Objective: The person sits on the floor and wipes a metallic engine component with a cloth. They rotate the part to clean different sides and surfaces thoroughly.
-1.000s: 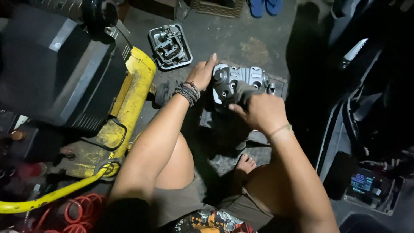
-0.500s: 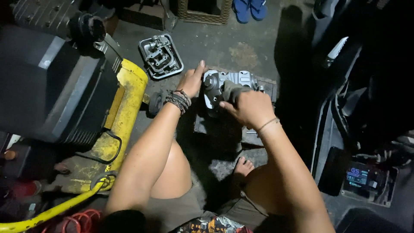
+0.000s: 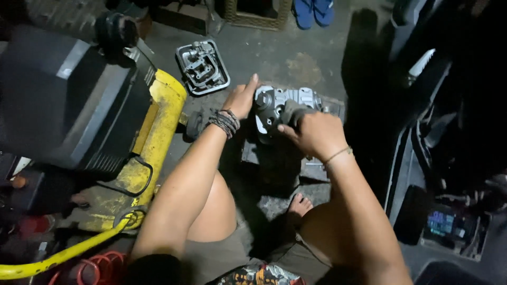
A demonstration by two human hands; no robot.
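Near: bare knees, a foot (image 3: 302, 205) on rough concrete. Right hand (image 3: 316, 134) curled round the casting (image 3: 288, 104), a lumpy grey metal block on the floor ahead; left hand (image 3: 242, 98) pressed flat against its side. Beyond: ribbed metal tray (image 3: 203, 67), blue sandals (image 3: 313, 11).

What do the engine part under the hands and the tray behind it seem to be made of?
Engine part: apparently cast metal, likely aluminium, with a dull pale-grey surface and moulded ribs. Tray: seemingly also grey metal, with a raised rim and matte sheen, though moulded plastic cannot be excluded.
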